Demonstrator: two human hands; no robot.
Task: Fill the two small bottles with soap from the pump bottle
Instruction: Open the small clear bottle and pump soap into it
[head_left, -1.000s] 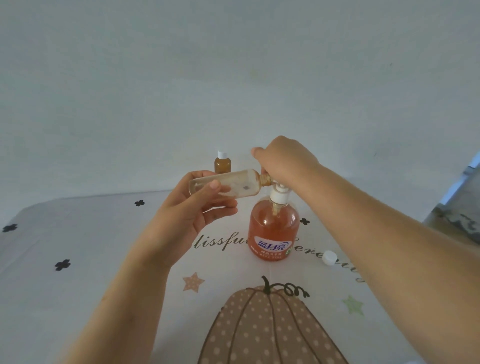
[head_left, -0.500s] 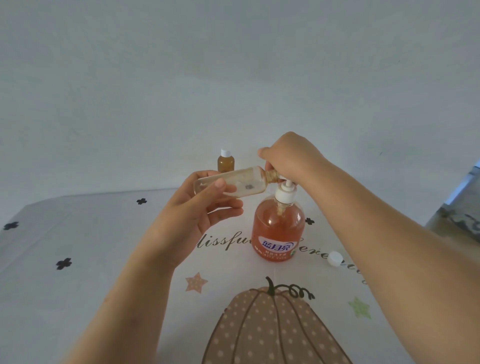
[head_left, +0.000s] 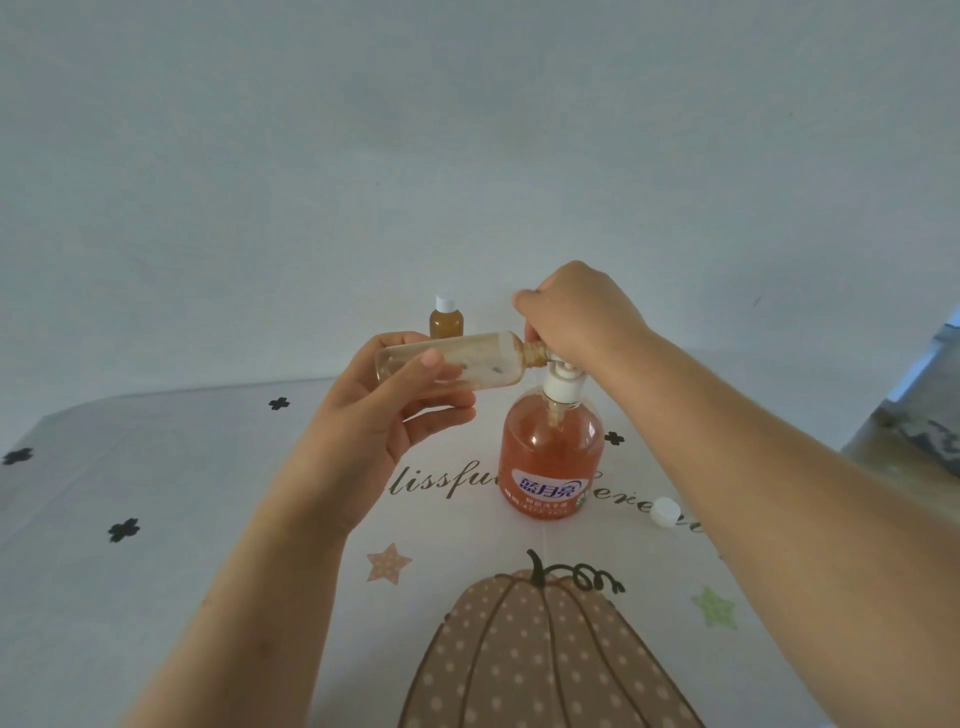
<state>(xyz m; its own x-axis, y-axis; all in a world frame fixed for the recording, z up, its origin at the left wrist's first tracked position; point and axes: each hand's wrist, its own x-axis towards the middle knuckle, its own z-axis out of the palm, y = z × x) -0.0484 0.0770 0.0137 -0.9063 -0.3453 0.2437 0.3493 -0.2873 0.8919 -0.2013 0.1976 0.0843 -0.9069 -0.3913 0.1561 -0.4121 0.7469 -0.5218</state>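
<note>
On my feed, both hands are busy over the middle of the table (head_left: 156, 493). The left hand (head_left: 379, 426) holds the small clear bottle (head_left: 467, 366) on its side in the air. The thumb lies across the front and the fingers are curled behind and beneath it. The bottle's neck points to the right and meets the top of the pump bottle (head_left: 550, 457). I cannot see the spout itself, because the right hand (head_left: 576, 317) covers it. That hand is curled down over the pump, knuckles up, gripping the top above the white collar (head_left: 563, 387).

The clear bottle shows brownish soap smeared along the half nearest its neck, while the end by my left thumb looks clear. The pump bottle stands upright on the table, round and filled with orange soap nearly to its shoulder, with a blue and white label facing me.

Behind the left hand, at the far edge of the table, the second small bottle (head_left: 445, 322) stands upright. It is amber and has a white cap on. A loose white cap (head_left: 665, 512) lies on the table to the right of the pump bottle, just beside my right forearm. The cloth carries a dotted pumpkin print (head_left: 545, 649) near me.
</note>
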